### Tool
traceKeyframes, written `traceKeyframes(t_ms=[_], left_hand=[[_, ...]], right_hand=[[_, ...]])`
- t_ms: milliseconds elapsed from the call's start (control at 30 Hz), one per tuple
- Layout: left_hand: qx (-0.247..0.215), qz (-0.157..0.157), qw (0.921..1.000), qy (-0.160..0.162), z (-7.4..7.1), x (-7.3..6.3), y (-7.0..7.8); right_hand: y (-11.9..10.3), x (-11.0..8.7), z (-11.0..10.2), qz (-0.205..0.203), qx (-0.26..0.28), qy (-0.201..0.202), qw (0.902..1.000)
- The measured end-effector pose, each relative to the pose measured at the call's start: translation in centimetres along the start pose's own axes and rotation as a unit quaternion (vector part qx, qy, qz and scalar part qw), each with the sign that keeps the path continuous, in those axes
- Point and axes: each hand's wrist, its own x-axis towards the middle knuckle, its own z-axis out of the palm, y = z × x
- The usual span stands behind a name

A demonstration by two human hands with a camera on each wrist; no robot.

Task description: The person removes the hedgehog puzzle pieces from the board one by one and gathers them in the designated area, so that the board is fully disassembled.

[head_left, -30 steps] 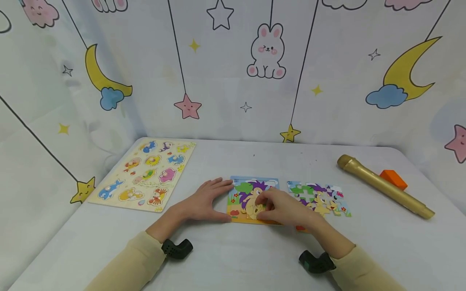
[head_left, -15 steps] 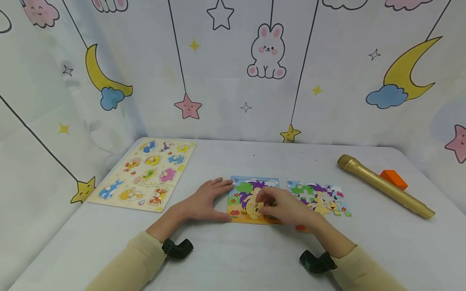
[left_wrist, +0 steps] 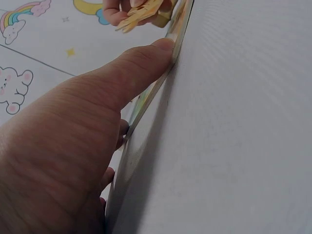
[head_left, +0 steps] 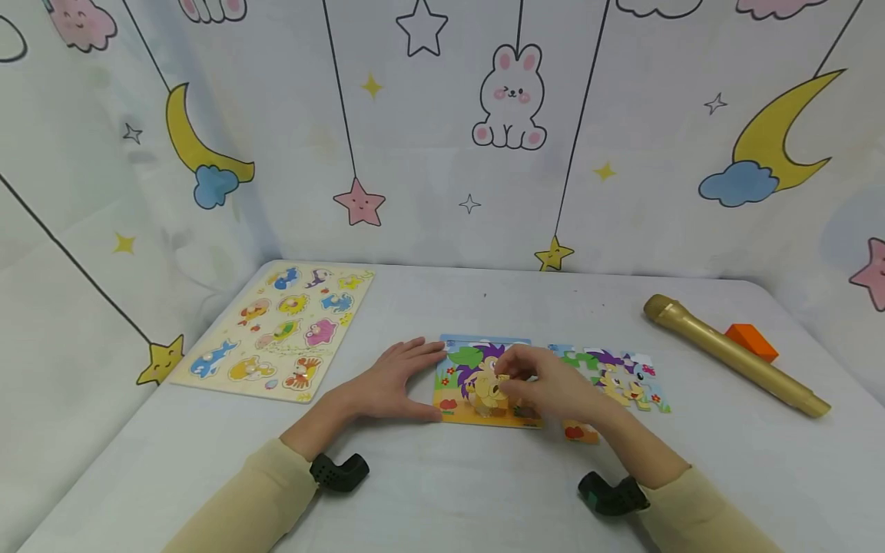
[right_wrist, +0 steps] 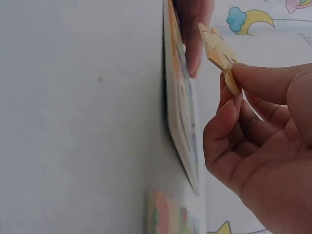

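My right hand [head_left: 549, 388] pinches a yellow jigsaw piece [right_wrist: 218, 51] between thumb and fingers. In the right wrist view the piece is tilted and held off the puzzle board [right_wrist: 176, 92]. My left hand [head_left: 387, 382] rests spread at the board's left side, fingers fairly straight, thumb along the near corner; in the left wrist view its thumb [left_wrist: 146, 61] touches the board's edge. The board [head_left: 485, 338] pictures a purple-haired hedgehog, partly covered by my right hand. Just right of it lies a group of jigsaw pieces [head_left: 639, 376], some joined, partly behind my right hand.
A large cream peg puzzle board [head_left: 270, 338] with sea animals lies at the table's left. To the right are a gold microphone [head_left: 736, 357] and an orange block [head_left: 751, 342]. A printed white curtain [head_left: 429, 153] stands behind the white table [head_left: 470, 491].
My right hand has lifted the yellow piece up from the board and shifted slightly right. The left hand stays in place at the board's left edge.
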Motion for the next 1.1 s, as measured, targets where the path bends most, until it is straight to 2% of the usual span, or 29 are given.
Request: traceKeyframes(t_ms=[300, 533, 800, 1100], left_hand=[[0.002, 0.000, 1.0000, -0.002, 0.0, 0.2, 0.1], [0.002, -0.002, 1.0000, -0.003, 0.0, 0.1, 0.1], [0.003, -0.004, 1.0000, 0.000, 0.2, 0.0, 0.0], [0.004, -0.006, 1.0000, 0.003, 0.3, 0.1, -0.2]], right_hand=[[-0.1, -0.8, -2.3, -0.029, -0.021, 0.031, 0.9989], [0.3, -2.3, -4.3, -0.007, -0.023, 0.043, 0.9988], [0.9, -4.9, -6.5, 0.003, -0.005, 0.046, 0.9989], [3.4, -8.2, -8.2, 0.006, -0.014, 0.058, 0.9982]])
